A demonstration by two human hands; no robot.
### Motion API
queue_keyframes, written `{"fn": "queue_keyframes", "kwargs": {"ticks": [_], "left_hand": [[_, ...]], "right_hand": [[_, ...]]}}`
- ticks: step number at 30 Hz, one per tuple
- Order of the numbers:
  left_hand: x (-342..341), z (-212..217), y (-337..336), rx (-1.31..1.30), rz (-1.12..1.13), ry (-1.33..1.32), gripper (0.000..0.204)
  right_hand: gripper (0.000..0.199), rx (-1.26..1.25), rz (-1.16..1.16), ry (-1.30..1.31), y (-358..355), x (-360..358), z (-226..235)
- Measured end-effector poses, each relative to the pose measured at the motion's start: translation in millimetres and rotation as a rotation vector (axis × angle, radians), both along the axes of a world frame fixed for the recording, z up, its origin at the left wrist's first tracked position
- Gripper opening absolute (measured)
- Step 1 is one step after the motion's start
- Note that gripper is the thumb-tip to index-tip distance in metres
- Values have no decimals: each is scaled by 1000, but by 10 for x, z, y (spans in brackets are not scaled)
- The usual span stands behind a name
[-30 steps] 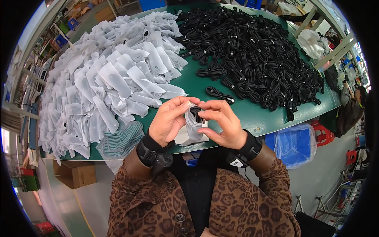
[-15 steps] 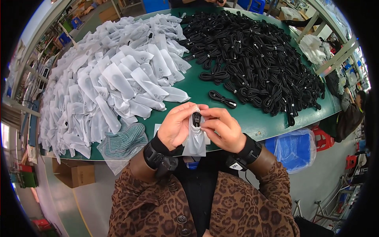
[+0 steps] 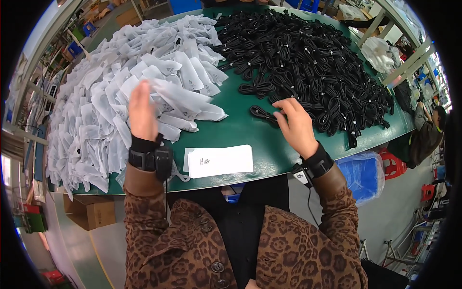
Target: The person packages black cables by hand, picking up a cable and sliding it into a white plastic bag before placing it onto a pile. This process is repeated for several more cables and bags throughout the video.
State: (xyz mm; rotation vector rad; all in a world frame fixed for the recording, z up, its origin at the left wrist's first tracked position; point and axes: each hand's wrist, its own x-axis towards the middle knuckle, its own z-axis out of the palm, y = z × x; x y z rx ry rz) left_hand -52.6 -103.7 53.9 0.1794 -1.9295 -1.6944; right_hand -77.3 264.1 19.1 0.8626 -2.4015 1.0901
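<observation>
A green table point(image 3: 240, 130) filled the upper half of the view, in a workshop with shelves and boxes blurred toward the rim. On its left part lay a broad heap of white pouches point(image 3: 96, 111), each flat and oblong with a small dark printed mark near one end. On its right part lay a big pile of black cables point(image 3: 313, 62), each coiled and tied in a bundle. At the near edge of the table, between the two forearms, a flat white bag point(image 3: 220, 161) lay alone, rectangular, with a small dark mark near its left end. The left hand point(image 3: 142, 111) was raised at the near side of the pouch heap, fingers straight and close together, touching one long pouch point(image 3: 185, 98) that stuck out to the right; whether it pinched that pouch could not be told. The right hand point(image 3: 296, 126) rested palm down on the table with its fingers loosely spread, the fingertips on a single coiled cable point(image 3: 263, 114) that lay just apart from the big pile. Both wrists wore black bands, and the sleeves were leopard print. A blue bin point(image 3: 363, 173) lined with clear plastic stood on the floor below the table's right edge, with a brown cardboard box point(image 3: 94, 214) under the left edge.
</observation>
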Motion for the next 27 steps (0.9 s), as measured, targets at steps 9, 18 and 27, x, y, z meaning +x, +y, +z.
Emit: {"fn": "queue_keyframes", "kwargs": {"ticks": [9, 18, 27], "left_hand": [[674, -737, 1132, -614, -548, -106, 20], [754, -984, 1484, -873, -533, -41, 16], [764, -981, 1529, -848, -484, -56, 13]], "right_hand": [[32, 500, -98, 76, 123, 53, -590], [26, 451, -86, 25, 64, 300, -532], [26, 233, -53, -157, 107, 455, -598]]}}
